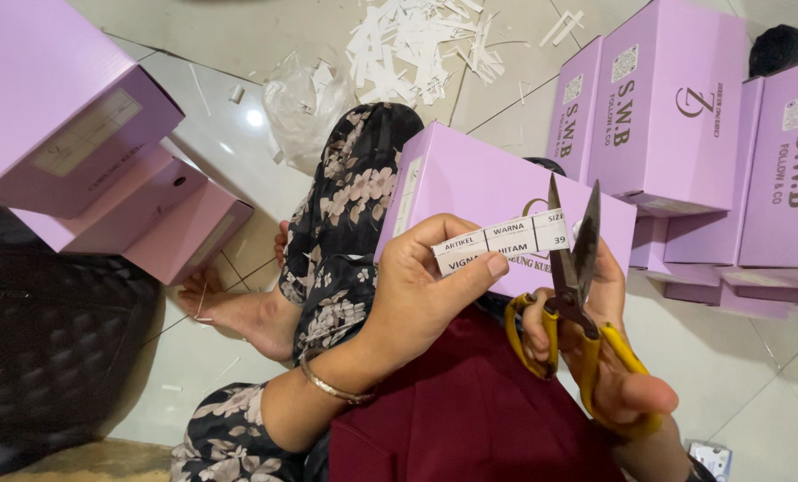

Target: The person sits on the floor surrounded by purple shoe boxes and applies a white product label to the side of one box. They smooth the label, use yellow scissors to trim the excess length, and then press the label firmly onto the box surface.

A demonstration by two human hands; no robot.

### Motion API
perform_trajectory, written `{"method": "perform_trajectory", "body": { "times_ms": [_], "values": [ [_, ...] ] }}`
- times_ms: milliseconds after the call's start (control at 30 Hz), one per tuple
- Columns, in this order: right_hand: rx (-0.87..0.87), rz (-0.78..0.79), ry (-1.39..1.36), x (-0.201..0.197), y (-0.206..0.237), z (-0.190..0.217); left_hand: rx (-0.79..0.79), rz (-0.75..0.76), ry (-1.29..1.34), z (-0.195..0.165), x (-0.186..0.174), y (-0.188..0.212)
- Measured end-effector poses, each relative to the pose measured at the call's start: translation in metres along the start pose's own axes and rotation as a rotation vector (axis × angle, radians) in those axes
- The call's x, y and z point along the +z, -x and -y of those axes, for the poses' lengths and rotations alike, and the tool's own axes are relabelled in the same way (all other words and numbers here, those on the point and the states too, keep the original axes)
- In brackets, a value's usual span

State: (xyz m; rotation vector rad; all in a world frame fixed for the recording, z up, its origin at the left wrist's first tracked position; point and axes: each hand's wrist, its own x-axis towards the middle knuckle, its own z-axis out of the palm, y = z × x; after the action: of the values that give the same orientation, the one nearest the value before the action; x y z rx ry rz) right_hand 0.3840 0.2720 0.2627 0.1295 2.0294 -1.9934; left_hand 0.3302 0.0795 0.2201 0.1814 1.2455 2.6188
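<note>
We hold a white label strip up to open scissors over a lilac box.

Our left hand (pixel 421 286) pinches the white label strip (pixel 499 243) between thumb and fingers, level in front of us. Our right hand (pixel 617 357) grips the yellow-handled scissors (pixel 570 281), fingers through the loops, blades parted and pointing up with the strip's right end just between them. Behind both lies a lilac box (pixel 470 192) resting on our lap. More lilac boxes (pixel 675 107) stand stacked to the right, others (pixel 69 116) to the left, and white paper offcuts (pixel 421 40) litter the tiled floor (pixel 211 143) beyond our knee.
</note>
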Motion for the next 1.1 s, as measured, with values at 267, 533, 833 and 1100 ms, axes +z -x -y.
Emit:
{"method": "perform_trajectory", "body": {
  "times_ms": [267,533,833,1100],
  "values": [
    [0.001,-0.014,0.044,-0.003,0.000,0.001,0.008,0.010,-0.012,0.000,0.001,0.000],
    [-0.226,-0.257,0.090,-0.020,-0.011,0.013,0.028,-0.062,-0.055,-0.015,-0.008,0.002],
    [-0.241,-0.147,0.142,-0.023,-0.004,-0.002,0.023,0.065,-0.014,-0.015,-0.001,0.002],
    [-0.140,-0.663,0.615,-0.146,0.019,-0.070,-0.005,0.031,-0.001,-0.013,-0.003,0.000]
  ]
}}
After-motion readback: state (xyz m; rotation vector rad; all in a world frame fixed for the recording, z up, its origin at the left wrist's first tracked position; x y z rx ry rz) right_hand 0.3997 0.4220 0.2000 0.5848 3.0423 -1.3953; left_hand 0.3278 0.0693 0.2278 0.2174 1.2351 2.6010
